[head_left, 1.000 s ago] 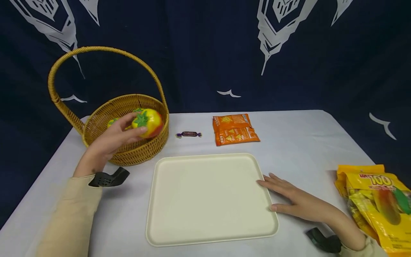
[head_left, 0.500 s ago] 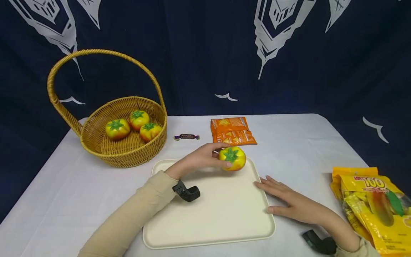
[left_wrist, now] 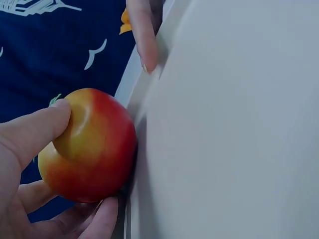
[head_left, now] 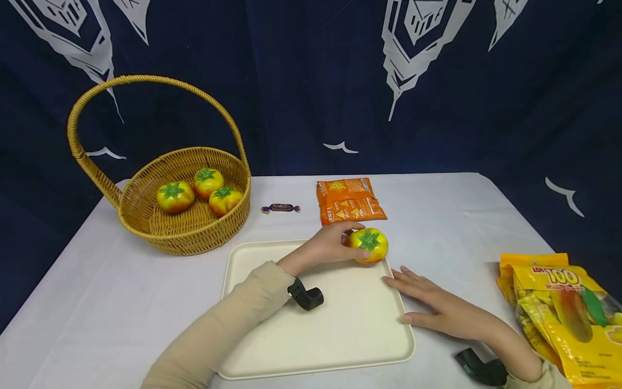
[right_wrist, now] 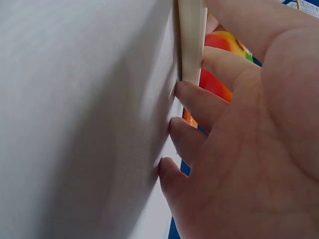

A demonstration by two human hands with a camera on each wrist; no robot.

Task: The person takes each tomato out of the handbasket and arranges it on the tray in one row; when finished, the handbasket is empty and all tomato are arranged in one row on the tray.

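Observation:
My left hand (head_left: 335, 243) grips a yellow-and-red tomato (head_left: 371, 244) with a green leafy top, at the far right corner of the cream tray (head_left: 311, 346). In the left wrist view, the thumb lies on one side of the tomato (left_wrist: 92, 149) and fingers curl beneath it, close by the tray's rim. My right hand (head_left: 442, 305) rests with fingers spread at the tray's right edge. In the right wrist view its fingertips (right_wrist: 187, 92) touch the tray's side and the cloth. Three similar tomatoes (head_left: 176, 197) lie in the wicker basket (head_left: 194, 243).
The basket, with its tall arched handle (head_left: 160, 78), stands at the back left. A wrapped candy (head_left: 281, 208) and an orange snack packet (head_left: 351, 202) lie behind the tray. Yellow bags (head_left: 563, 308) sit at the right edge, and a dark patterned curtain (head_left: 301, 97) hangs behind.
My left hand has lifted a tomato out of the basket and carried it right, to the tray's far right corner. My right hand has stayed at the tray's edge.

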